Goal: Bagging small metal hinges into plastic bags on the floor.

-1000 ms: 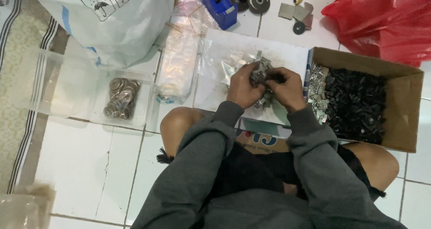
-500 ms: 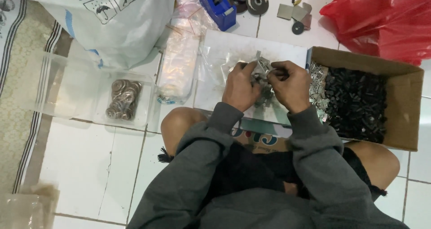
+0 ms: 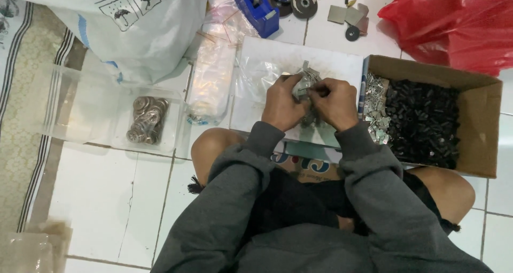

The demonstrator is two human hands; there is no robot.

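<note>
My left hand (image 3: 283, 103) and my right hand (image 3: 336, 103) are together over a clear plastic bag (image 3: 267, 70) that lies on a white board. Both hold a small bundle of silver metal clips (image 3: 304, 83) between their fingers, the clips sticking up above the knuckles. More clips lie under the hands, mostly hidden. To the right stands a cardboard box (image 3: 483, 128) with black screws (image 3: 422, 120) and a heap of silver clips (image 3: 377, 115) along its left side.
A clear tray (image 3: 80, 110) with metal washers (image 3: 147, 120) sits at the left. A white sack (image 3: 133, 27) and a roll of clear bags (image 3: 214, 75) lie behind it. A blue tape dispenser (image 3: 255, 5), grinding discs (image 3: 303, 3) and a red bag (image 3: 459, 21) are at the back.
Both hands have risen slightly and drawn the clips up off the bag; the bundle now stands higher between the fingers. The view has shifted a little.
</note>
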